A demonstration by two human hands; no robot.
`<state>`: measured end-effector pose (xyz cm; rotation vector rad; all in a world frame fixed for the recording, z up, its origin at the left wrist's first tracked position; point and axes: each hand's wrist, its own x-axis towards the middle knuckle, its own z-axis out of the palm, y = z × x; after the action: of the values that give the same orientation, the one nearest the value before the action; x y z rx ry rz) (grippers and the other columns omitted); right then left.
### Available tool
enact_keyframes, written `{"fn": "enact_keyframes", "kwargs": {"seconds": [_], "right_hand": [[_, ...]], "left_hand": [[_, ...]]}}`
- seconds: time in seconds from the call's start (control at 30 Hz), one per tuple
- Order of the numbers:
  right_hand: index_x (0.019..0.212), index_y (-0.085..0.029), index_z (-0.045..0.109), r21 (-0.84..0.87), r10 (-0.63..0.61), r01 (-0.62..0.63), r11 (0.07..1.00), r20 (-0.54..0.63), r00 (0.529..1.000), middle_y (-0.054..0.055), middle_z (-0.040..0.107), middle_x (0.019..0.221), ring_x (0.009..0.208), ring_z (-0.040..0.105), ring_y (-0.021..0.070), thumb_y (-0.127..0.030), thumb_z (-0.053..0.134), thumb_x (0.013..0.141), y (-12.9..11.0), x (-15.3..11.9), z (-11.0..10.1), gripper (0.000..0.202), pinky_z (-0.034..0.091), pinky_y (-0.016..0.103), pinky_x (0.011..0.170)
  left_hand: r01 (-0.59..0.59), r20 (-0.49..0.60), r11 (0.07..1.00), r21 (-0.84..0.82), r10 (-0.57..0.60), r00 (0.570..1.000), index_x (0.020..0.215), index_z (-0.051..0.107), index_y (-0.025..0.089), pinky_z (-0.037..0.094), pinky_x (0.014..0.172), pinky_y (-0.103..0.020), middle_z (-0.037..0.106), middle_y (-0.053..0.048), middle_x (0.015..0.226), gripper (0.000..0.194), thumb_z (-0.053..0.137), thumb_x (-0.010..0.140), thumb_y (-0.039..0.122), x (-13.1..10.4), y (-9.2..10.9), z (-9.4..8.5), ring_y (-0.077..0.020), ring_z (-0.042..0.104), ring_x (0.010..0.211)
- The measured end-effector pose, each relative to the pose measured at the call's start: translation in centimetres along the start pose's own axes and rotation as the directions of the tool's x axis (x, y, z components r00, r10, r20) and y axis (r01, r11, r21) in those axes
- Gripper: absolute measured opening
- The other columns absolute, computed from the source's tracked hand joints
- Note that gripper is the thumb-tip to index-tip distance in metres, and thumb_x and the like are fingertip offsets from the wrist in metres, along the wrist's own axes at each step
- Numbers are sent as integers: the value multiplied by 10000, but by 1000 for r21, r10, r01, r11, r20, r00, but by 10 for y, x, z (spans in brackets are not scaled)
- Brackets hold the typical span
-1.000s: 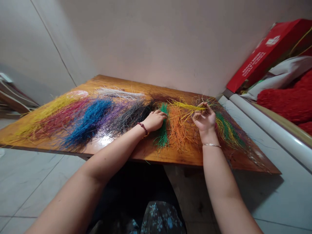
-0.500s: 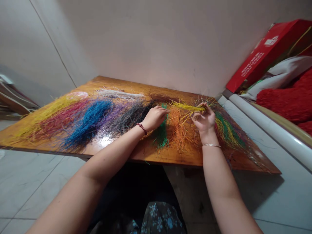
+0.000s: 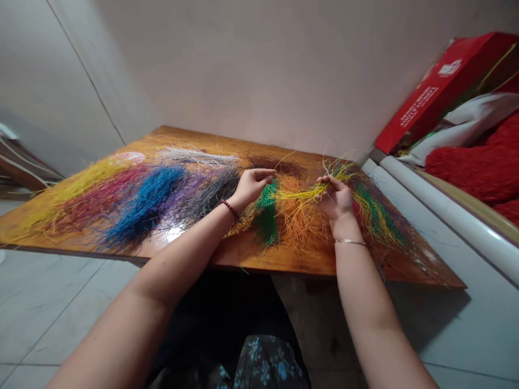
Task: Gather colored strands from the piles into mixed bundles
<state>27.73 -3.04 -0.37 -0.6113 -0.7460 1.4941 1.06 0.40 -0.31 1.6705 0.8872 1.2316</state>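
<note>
My right hand (image 3: 337, 199) is closed around the middle of a bunch of yellow strands (image 3: 298, 194), whose loose ends fan leftward over the orange strands (image 3: 297, 224). More ends stick out behind the fingers. My left hand (image 3: 252, 188) has thumb and fingertips pinched together at the left end of that bunch, above the green strands (image 3: 267, 216). A thin yellow strand (image 3: 284, 159) curves up from those fingertips. Dark grey strands (image 3: 214, 194) lie just left of my left hand. To the right of my right hand is a mixed green and yellow bunch (image 3: 377, 213).
On the wooden board (image 3: 227, 262) lie blue strands (image 3: 148, 202), purple strands (image 3: 184, 194), red strands (image 3: 105, 197), yellow strands (image 3: 77, 189), white strands (image 3: 198, 156) and brown strands (image 3: 275, 163). A red box (image 3: 425, 89) and red fibre (image 3: 474, 167) stand at the right. A wall rises behind.
My left hand has shifted slightly left and up, uncovering more of the green strands. The yellow bunch in my right hand has dropped a little, its ends now reaching farther left.
</note>
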Motion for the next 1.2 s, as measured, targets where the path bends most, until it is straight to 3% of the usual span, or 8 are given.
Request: {"fn": "enact_keyframes", "kwargs": {"seconds": [0.2, 0.4, 0.53, 0.77, 1.2], "right_hand": [[750, -215, 663, -47, 16, -15, 999, 21, 1000, -17, 732, 774, 618, 693, 108, -220, 630, 832, 9, 3, 0, 89, 584, 193, 510], [761, -199, 691, -65, 27, -25, 998, 33, 999, 5, 738, 799, 639, 697, 115, -208, 615, 826, 15, 3, 3, 100, 585, 190, 511], [783, -192, 700, -90, 44, -41, 995, 36, 998, 16, 743, 833, 702, 711, 126, -204, 621, 822, 16, 4, 4, 88, 596, 191, 556], [866, -164, 733, -154, 100, -92, 984, 48, 994, 29, 754, 903, 608, 674, 107, -226, 567, 853, 15, 5, 4, 178, 573, 194, 501], [914, -136, 745, -169, 149, -147, 975, -4, 989, 33, 754, 912, 549, 635, 71, -205, 492, 898, 13, -2, 17, 262, 518, 148, 443]], "left_hand": [[133, 107, 986, -96, -123, 987, 1216, 657, 103, 520, 774, -289, 722, -147, 1103, 434, 711, 831, 295, -3, 3, -1, -190, 676, 951], [256, 284, 946, -200, -194, 939, 1227, 659, 127, 450, 639, -229, 717, -145, 1121, 458, 726, 812, 312, -4, -2, -1, -144, 654, 865], [239, 401, 960, -148, -163, 901, 1207, 686, 160, 456, 665, -239, 715, -131, 1125, 476, 755, 781, 360, -6, 0, -1, -132, 636, 837], [170, 447, 976, -136, -93, 890, 1198, 698, 167, 473, 756, -279, 720, -120, 1101, 493, 750, 779, 421, -8, 0, -2, -140, 630, 851], [183, 486, 969, -167, -81, 871, 1190, 696, 151, 460, 772, -274, 724, -122, 1101, 505, 758, 784, 446, -11, 6, 2, -145, 633, 879]]}}
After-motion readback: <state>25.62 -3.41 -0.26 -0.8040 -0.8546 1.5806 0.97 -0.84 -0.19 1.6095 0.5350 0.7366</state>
